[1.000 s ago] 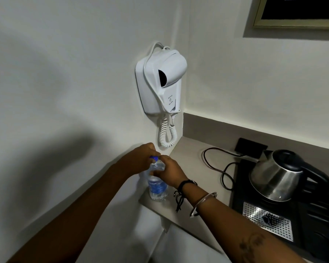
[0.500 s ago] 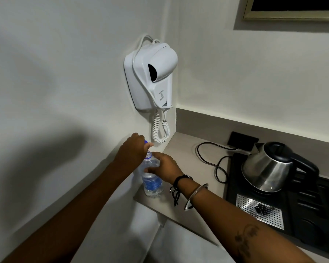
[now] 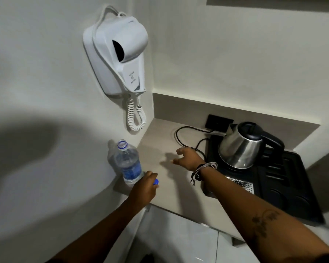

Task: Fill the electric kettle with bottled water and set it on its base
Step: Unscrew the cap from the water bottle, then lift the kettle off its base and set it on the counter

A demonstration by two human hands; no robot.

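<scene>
The cap (image 3: 156, 181) had been removed from the bottle (image 3: 128, 164) since the preceding half second and was pinched in the closed left hand (image 3: 143, 188) just beside the bottle's foot. The right hand (image 3: 186, 157), released from the bottle, was held open and empty above the counter (image 3: 179, 196), towards the kettle (image 3: 241, 147). Pouring was judged possible next. The bottle was stood upright at the counter's left edge, long axis vertical, mouth upward. The kettle was seated on its base, spout towards the back wall, lid shut.

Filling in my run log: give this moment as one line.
bottle: upright, uncapped | left hand: holds blue cap | right hand: open, empty | kettle: lid shut, on tray
</scene>
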